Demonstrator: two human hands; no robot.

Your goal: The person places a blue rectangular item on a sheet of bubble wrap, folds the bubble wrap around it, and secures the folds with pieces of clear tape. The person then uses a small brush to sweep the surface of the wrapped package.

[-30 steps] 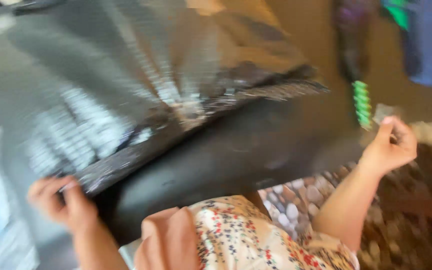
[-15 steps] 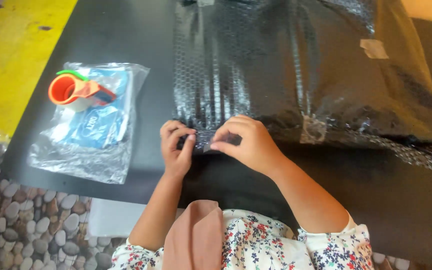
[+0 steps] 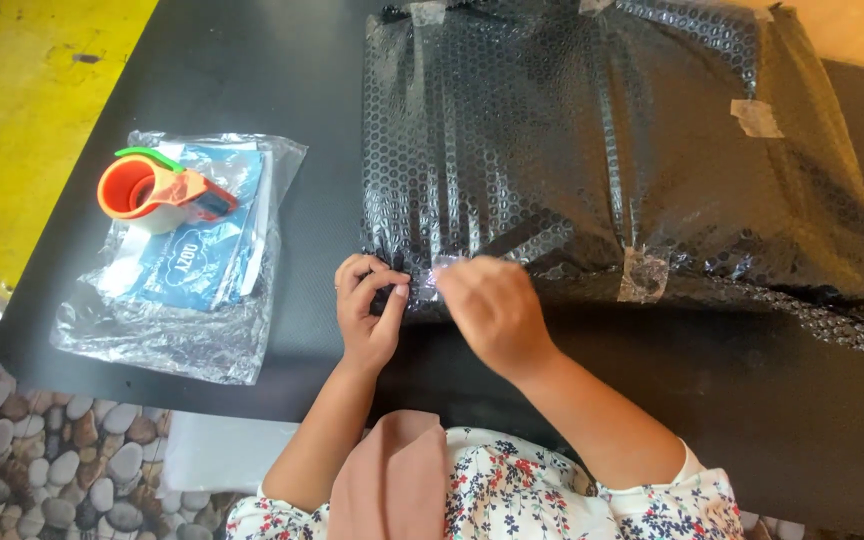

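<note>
a black table fills the view. pebble floor at seven o'clock, yellow surface at ten.

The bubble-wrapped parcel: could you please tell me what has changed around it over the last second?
Both hands came together from wide apart: the left hand and right hand now pinch the near edge of the black bubble-wrapped parcel. For half a second, the tape dispenser has stayed on the plastic bag.

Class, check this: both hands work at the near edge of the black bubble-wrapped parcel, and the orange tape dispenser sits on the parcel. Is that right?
Not quite. In the head view the tape dispenser sits on a clear plastic bag, left of the parcel, not on it. Both the left hand and right hand are at the parcel's near edge.
</note>
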